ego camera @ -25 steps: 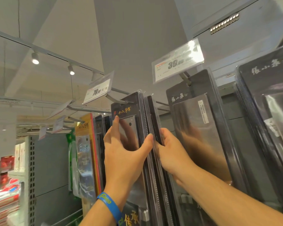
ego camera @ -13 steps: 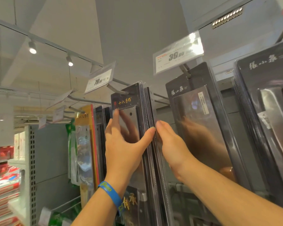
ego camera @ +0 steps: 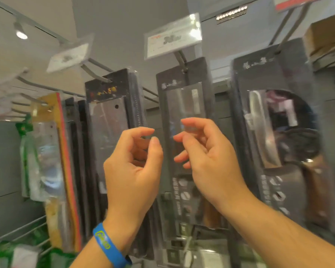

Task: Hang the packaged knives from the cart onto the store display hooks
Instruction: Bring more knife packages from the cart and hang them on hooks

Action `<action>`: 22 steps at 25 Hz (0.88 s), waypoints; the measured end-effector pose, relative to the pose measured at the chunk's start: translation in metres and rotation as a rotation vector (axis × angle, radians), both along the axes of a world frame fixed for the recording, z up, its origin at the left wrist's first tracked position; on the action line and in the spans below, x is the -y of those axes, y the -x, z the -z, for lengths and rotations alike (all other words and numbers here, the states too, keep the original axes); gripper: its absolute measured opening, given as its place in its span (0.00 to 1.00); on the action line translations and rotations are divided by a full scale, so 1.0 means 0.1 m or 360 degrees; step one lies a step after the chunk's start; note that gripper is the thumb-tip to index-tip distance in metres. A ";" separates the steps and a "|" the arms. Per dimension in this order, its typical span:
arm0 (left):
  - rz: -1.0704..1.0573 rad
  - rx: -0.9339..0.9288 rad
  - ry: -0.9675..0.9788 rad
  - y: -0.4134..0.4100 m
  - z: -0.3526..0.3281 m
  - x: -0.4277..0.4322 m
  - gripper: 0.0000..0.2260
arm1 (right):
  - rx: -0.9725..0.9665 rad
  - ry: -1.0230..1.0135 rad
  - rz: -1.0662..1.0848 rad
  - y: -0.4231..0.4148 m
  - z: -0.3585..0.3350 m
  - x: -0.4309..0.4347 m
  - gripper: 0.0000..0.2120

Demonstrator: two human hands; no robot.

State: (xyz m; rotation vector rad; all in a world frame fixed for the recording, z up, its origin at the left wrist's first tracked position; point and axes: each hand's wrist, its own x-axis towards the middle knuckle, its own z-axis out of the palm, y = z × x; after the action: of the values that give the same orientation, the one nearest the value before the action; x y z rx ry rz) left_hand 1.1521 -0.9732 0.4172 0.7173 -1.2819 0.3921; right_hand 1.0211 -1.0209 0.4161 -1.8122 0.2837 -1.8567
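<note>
A black packaged cleaver (ego camera: 112, 117) hangs on a display hook (ego camera: 94, 73) left of centre, with more black packs behind it. A second black knife pack (ego camera: 184, 105) hangs on the hook under the price tag (ego camera: 172, 36), and a third (ego camera: 271, 120) hangs to the right. My left hand (ego camera: 133, 171), with a blue wristband, floats in front of the packs with loosely curled fingers and holds nothing. My right hand (ego camera: 207, 151) is beside it, also loosely curled and empty, in front of the middle pack. Neither hand touches a pack. The cart is out of view.
A yellow and red knife pack (ego camera: 54, 151) hangs further left. Several more hooks with price tags (ego camera: 68, 57) stick out at upper left. A cardboard box (ego camera: 325, 33) sits on top at upper right. Green packets (ego camera: 14, 254) lie on a wire shelf at lower left.
Both hands have let go of the left black packs and pulled back toward me. The view has shifted right and the image is blurred.
</note>
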 end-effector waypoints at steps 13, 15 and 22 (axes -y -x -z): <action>0.1425 0.0011 -0.0789 2.16 0.60 0.42 0.11 | -0.0068 -0.0309 0.1275 2.41 0.48 -0.58 0.08; 0.1506 0.0068 -0.0908 2.49 0.60 0.41 0.14 | -0.0232 -0.0339 0.1423 2.67 0.48 -0.70 0.09; 0.1325 -0.0119 -0.1143 3.15 0.16 0.85 0.29 | -0.0387 -0.1064 0.1150 3.16 0.04 -0.45 0.27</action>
State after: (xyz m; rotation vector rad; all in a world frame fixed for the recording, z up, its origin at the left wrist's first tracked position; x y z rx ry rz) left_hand 0.8371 -1.0584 0.4007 0.6979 -1.5278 -0.8005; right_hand 0.7048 -0.9757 0.4122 -1.5285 1.6086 -1.6247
